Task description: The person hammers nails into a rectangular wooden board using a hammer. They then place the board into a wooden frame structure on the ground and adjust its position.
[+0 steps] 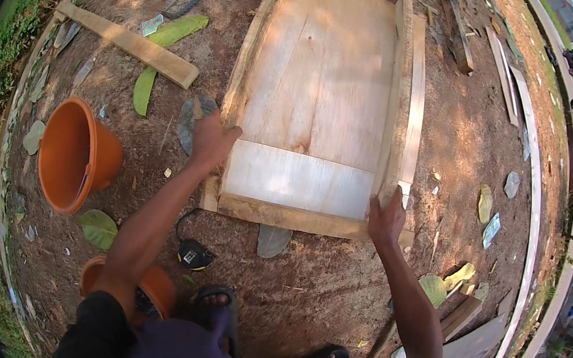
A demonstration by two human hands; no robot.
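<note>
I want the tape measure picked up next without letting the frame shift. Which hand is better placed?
Probably the left hand: the tape measure lies below it beside the left forearm, while the right hand grips the wooden frame farther off.

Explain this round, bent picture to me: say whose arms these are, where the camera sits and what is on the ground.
There is no machine here: a person wears a wide-angle camera on the head, looking down, so straight edges curve. The arms rising from the bottom are their own. The left hand grips the left rail of a wooden frame with a plywood panel lying on bare dirt; the right hand holds its right corner. Nearby lie an orange bucket on its side, a tape measure, a loose plank and fallen leaves. Their sandalled feet show below.
</note>
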